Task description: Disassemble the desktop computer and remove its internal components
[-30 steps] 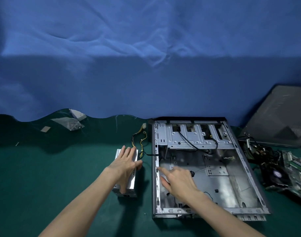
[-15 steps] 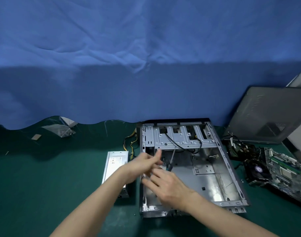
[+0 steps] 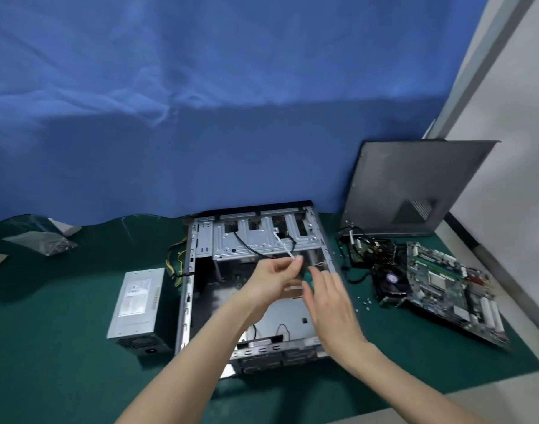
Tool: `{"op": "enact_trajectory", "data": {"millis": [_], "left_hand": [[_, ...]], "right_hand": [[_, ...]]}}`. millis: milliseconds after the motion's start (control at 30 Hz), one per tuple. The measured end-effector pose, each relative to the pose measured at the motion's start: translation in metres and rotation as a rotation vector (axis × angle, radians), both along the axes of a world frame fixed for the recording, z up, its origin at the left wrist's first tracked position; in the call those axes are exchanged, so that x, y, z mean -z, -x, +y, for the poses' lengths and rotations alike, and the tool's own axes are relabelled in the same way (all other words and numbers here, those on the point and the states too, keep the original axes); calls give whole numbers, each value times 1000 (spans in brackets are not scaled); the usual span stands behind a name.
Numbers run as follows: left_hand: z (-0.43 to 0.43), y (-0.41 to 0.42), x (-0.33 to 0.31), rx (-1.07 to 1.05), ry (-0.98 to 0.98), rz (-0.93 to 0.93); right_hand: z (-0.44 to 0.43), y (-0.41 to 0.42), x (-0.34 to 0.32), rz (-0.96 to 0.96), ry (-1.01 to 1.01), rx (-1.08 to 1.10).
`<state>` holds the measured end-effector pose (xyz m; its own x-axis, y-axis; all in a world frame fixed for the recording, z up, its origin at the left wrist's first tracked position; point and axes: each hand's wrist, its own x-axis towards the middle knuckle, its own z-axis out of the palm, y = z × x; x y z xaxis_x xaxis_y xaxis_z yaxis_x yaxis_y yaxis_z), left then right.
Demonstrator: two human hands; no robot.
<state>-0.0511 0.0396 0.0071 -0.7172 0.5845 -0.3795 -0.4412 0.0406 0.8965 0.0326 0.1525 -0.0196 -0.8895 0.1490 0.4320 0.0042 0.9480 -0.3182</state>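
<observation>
On the green mat (image 3: 63, 347), central and lying on its side, we find the opened computer case (image 3: 186, 289), largely stripped. We judge it stiff sheet steel, moderately heavy, with thin edges likely to cut; it is best taken by the folded rim rails, not the drive cage.

Its side panel (image 3: 415, 185) leans upright at the far right. The motherboard (image 3: 445, 283) lies right of the case, apart from it; it looks fragile and should be held by its edges only. The power supply (image 3: 136, 301) stands just left of the case, dense and rigid by appearance.

Over the case interior, the left hand (image 3: 271, 280) pinches a slender tool (image 3: 283, 244) at its fingertips, probably a screwdriver; blur prevents certainty. The right hand (image 3: 329, 301) hovers beside it, fingers extended and loose, holding nothing we can see.

Black cables (image 3: 247, 247) hang from the drive cage: soft, to be taken at the plug. Loose screws (image 3: 366, 301) lie between case and motherboard.
</observation>
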Motion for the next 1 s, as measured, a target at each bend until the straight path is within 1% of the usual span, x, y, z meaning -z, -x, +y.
{"op": "enact_trajectory", "data": {"millis": [100,167,233,300,367,433,533,700,833,1000], "left_hand": [[22,-14,26,50,257,161],[21,-24,51,14,417,210],[13,-35,73,-49,582,282],[2,-44,88,-120,742,344],[-7,-48,95,-146,943,445],[-9,-49,99,-159,1075,521],[-3,-49,101,-176,1140,529],[0,-50,110,-144,1266,575],[-1,-49,114,-135,1274,573],[-2,-51,115,-106,1255,571]], "right_hand": [[57,-16,9,-190,288,220],[101,-24,26,-335,372,371],[139,-29,45,-518,387,467],[164,-31,68,-682,387,511],[176,-31,90,-776,400,521],[179,-26,108,-826,392,505],[174,-17,129,-875,333,467],[163,-10,147,-908,206,383],[159,-10,152,-919,119,339],[159,-12,146,-897,87,328]]}}
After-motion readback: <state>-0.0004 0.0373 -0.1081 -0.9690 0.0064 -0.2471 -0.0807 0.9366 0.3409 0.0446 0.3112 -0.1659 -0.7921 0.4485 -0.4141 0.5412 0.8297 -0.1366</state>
